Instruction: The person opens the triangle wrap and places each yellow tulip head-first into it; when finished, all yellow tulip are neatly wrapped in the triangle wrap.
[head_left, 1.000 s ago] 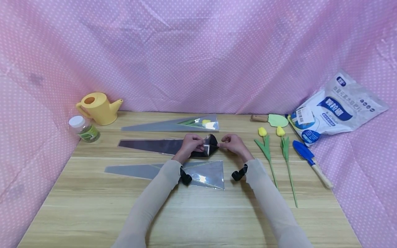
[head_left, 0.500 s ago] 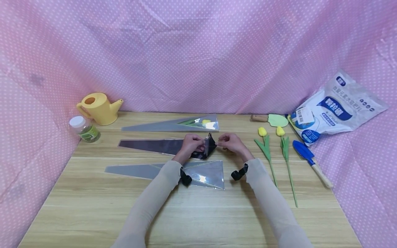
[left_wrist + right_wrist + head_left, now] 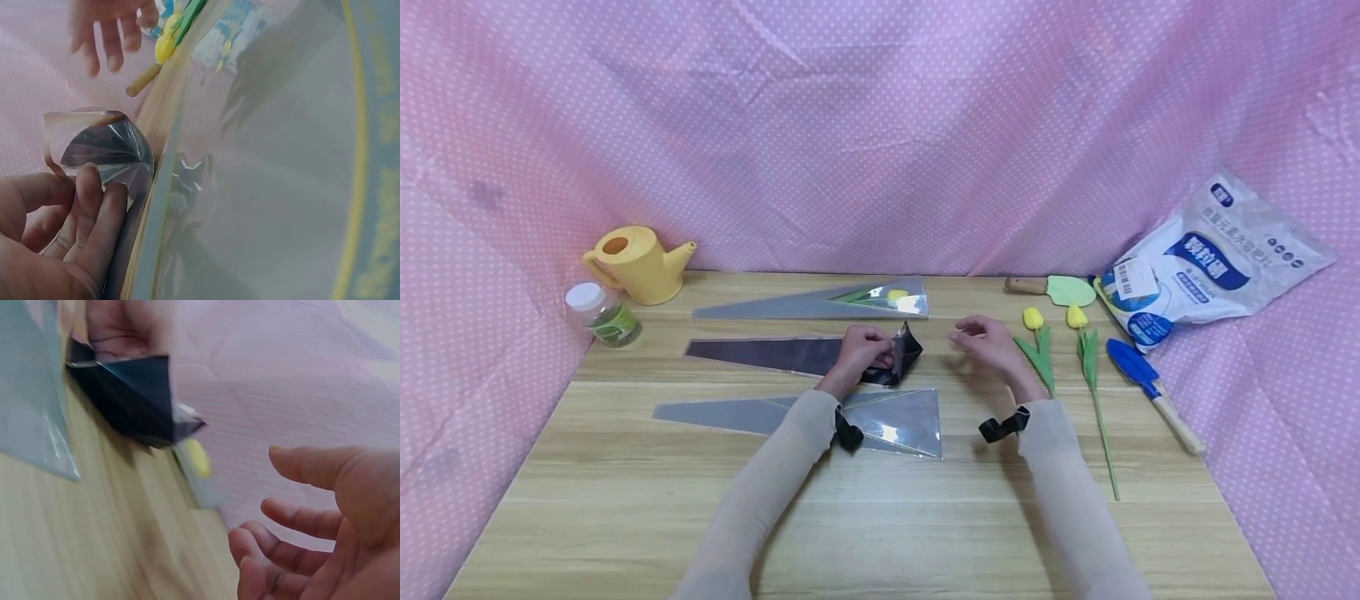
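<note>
My left hand [image 3: 863,354] pinches the upper layer of a long black flower sleeve [image 3: 767,354] near its wide end. That end gapes toward the right, and its dark inside shows in the right wrist view, where the black sleeve [image 3: 128,397] spreads wide. My right hand [image 3: 988,343] hovers between the sleeve's mouth and two yellow tulips, holding nothing. Its fingers [image 3: 294,515] are loosely bent and apart in the right wrist view. The left tulip [image 3: 1034,320] and right tulip [image 3: 1077,317] lie with stems toward me, the left stem partly covered by the right wrist.
Behind lies a clear sleeve [image 3: 760,311] with a yellow tulip inside; another clear sleeve [image 3: 917,417] lies in front, partly under the left arm. A watering can [image 3: 651,271] and a lidded jar [image 3: 613,323] stand left. A green trowel [image 3: 1071,291], blue trowel [image 3: 1131,364] and white bag [image 3: 1240,242] are right.
My right hand has let go of the sleeve's edge and moved right, toward the tulips. The sleeve's mouth has spread and tilted upright, while my left hand stays in place on it.
</note>
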Motion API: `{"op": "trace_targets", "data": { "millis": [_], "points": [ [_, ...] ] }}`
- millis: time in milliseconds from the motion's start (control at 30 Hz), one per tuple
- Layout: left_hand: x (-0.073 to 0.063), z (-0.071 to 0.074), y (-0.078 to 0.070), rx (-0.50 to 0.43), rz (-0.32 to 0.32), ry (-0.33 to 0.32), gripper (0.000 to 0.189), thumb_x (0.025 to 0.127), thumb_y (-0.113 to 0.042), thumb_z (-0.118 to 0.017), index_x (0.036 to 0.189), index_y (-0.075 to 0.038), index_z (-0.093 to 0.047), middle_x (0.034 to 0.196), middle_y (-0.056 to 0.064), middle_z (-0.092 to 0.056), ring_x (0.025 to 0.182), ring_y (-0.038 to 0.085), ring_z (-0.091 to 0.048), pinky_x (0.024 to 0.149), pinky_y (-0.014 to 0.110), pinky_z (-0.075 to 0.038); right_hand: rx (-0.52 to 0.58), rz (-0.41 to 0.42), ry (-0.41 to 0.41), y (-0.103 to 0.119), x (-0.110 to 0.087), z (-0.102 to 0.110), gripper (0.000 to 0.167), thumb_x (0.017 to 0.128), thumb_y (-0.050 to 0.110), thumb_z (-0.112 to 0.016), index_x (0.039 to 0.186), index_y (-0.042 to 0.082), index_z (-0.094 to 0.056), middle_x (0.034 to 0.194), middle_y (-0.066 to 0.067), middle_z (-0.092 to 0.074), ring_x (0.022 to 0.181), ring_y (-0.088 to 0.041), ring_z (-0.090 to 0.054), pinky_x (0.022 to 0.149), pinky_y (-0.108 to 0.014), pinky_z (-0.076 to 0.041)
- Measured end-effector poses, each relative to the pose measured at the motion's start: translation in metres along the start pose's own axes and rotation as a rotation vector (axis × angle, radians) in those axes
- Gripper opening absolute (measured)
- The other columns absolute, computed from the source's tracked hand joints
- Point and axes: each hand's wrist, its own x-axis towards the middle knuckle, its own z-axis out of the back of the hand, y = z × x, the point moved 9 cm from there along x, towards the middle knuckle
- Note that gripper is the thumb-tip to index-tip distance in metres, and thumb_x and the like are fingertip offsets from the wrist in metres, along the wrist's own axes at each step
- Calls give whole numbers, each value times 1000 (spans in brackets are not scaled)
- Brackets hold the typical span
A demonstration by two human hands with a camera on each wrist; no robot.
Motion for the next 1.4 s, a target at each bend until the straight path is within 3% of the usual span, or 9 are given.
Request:
{"op": "trace_targets", "data": {
  "millis": [200, 433, 700, 833, 1033, 1167, 1267, 1400],
  "points": [
    [-1, 1, 1, 9, 10, -9, 15, 91, 4, -62, 98, 12, -72, 69, 2, -69, 54, 9, -65, 55, 24, -59, 38, -20, -75, -15, -18, 32, 51, 99, 27, -62, 137, -6, -53, 123, -24, -60, 90, -13, -63, 84, -36, -59],
    [-2, 1, 1, 12, 11, -13, 15, 91, 4, -63, 99, 12, -72, 69, 3, -69, 55, 10, -65, 56, 25, -59, -18, -61, -152, -37, -40, 65, 50, 100, 27, -60, 137, -5, -53, 122, -21, -58, 85, -2, -56, 73, -20, -53],
    [-1, 1, 3, -30, 27, -8, 14, 90, 5, -63, 98, 14, -71, 67, 1, -68, 54, 9, -65, 55, 23, -58, 29, -130, -158, -68, -60, 85, 56, 101, 31, -58, 143, -4, -46, 125, -18, -55, 88, 0, -56, 76, -26, -57],
    [-2, 1, 2, -19, 22, -13, 14, 91, 5, -63, 98, 13, -71, 68, 2, -68, 54, 9, -65, 55, 23, -59, -14, -164, -171, -81, -69, 94, 57, 101, 33, -58, 143, -3, -46, 128, -21, -54, 92, -7, -59, 75, -23, -57],
    [-3, 1, 1, 14, 12, -18, 14, 92, 3, -64, 98, 12, -72, 69, 1, -69, 55, 9, -65, 56, 24, -59, -88, -233, -151, -96, -83, 97, 63, 101, 37, -56, 147, -4, -40, 138, -28, -50, 115, -34, -59, 76, -21, -57],
    [-3, 1, 2, 12, 17, -27, 14, 91, 3, -65, 98, 12, -72, 66, 0, -67, 54, 8, -64, 55, 23, -58, -184, -258, -96, -101, -90, 93, 71, 100, 38, -59, 149, -7, -34, 142, -34, -46, 127, -46, -52, 87, -38, -59],
    [-3, 2, 3, 6, 23, -33, 14, 91, 2, -65, 97, 12, -72, 64, -1, -67, 53, 8, -64, 54, 23, -58, -290, -274, -49, -104, -93, 90, 76, 98, 38, -62, 149, -9, -32, 142, -37, -46, 126, -50, -51, 96, -53, -53],
    [-4, 2, 3, -12, 33, -28, 15, 90, 2, -66, 99, 13, -72, 63, -2, -67, 53, 7, -65, 53, 22, -58, -401, -296, 7, -105, -96, 85, 77, 94, 34, -67, 146, -14, -35, 140, -42, -43, 123, -53, -50, 99, -61, -47]
  ]
}}
